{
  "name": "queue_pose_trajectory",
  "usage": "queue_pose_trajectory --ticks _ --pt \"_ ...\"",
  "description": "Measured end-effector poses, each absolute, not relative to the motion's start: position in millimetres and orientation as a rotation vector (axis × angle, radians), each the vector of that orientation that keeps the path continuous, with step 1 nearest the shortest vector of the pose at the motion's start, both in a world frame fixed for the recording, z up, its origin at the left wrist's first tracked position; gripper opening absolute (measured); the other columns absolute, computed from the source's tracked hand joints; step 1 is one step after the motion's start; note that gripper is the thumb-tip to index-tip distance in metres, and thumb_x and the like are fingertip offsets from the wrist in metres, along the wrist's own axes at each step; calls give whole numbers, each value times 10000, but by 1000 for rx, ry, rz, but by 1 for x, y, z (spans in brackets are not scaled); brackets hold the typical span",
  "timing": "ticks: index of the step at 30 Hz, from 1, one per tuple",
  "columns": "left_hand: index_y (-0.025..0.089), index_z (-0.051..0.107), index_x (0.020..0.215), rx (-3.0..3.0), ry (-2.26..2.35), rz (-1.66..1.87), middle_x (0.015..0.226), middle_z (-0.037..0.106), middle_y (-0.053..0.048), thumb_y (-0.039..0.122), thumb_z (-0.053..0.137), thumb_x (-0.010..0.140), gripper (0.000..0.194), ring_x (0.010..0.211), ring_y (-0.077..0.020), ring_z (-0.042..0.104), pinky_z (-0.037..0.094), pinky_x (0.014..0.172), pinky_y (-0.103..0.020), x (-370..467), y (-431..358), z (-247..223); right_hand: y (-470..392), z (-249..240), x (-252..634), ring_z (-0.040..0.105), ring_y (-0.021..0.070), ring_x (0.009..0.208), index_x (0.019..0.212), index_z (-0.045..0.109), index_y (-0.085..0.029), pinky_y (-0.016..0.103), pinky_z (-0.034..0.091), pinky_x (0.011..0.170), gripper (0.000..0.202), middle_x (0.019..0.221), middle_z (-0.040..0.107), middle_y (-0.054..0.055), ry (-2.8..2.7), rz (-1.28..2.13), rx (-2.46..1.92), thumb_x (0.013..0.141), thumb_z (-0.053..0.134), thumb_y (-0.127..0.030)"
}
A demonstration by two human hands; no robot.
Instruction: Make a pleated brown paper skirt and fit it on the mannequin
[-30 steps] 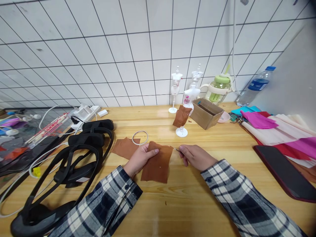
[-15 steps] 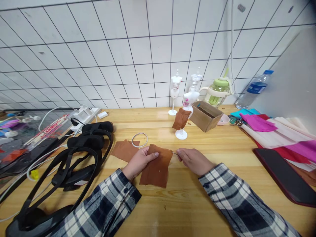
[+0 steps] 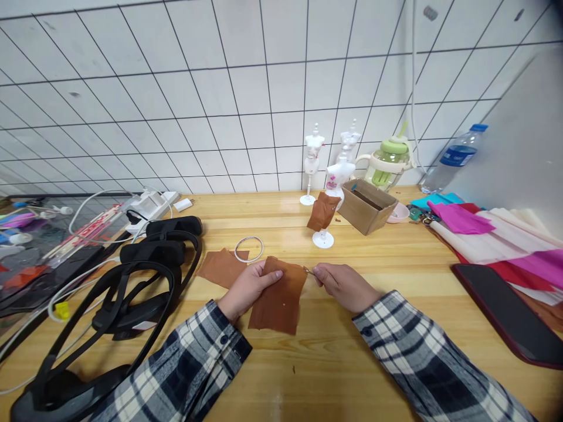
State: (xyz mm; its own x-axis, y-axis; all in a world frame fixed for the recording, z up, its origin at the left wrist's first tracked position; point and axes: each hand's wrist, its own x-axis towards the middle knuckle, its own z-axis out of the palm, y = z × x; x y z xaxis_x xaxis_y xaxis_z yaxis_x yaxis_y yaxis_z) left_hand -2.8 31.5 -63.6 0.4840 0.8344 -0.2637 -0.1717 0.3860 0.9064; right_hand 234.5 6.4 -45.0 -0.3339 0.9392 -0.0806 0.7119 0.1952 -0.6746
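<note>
My left hand [image 3: 251, 288] pinches a brown piece of cloth [image 3: 278, 305] between thumb and fingers, by its upper left part. The cloth hangs at an angle over the table, and a tiny pale speck shows on it. In the closed fingers of my right hand [image 3: 341, 284] is a small thin metal tool [image 3: 309, 271]. Its tip touches the upper right corner of the cloth; the rest is hidden in my grip, so its kind is unclear. Another brown cloth piece [image 3: 222, 266] lies behind my left hand, with a silver ring [image 3: 248, 249] partly over it.
Small white dress forms [image 3: 338, 176] stand at the back, one with brown cloth on it, by a cardboard box [image 3: 367, 208] and a green-lidded jug [image 3: 389, 161]. Black headsets [image 3: 153, 275] lie left. A phone [image 3: 510, 310], coloured fabrics [image 3: 497, 234] and a water bottle [image 3: 455, 157] are right.
</note>
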Motion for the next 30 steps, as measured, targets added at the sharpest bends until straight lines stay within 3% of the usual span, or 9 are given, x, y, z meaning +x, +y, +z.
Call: queue_pose_trajectory --ticks 18,30 --pt "139 671 948 975 837 732 944 744 -68 301 751 763 259 813 -183 686 511 782 -291 -3 32 -63 6 -45 234 468 138 595 691 434 -219 255 301 592 457 594 495 -24 -2127 869 -1540 976 237 -518" --pt "124 662 981 896 831 760 954 745 -87 276 762 750 294 828 -195 694 520 807 -311 -5 34 -64 7 -41 242 536 151 604 730 519 -222 262 361 610 488 599 585 -3 -2117 844 -1608 995 206 -487"
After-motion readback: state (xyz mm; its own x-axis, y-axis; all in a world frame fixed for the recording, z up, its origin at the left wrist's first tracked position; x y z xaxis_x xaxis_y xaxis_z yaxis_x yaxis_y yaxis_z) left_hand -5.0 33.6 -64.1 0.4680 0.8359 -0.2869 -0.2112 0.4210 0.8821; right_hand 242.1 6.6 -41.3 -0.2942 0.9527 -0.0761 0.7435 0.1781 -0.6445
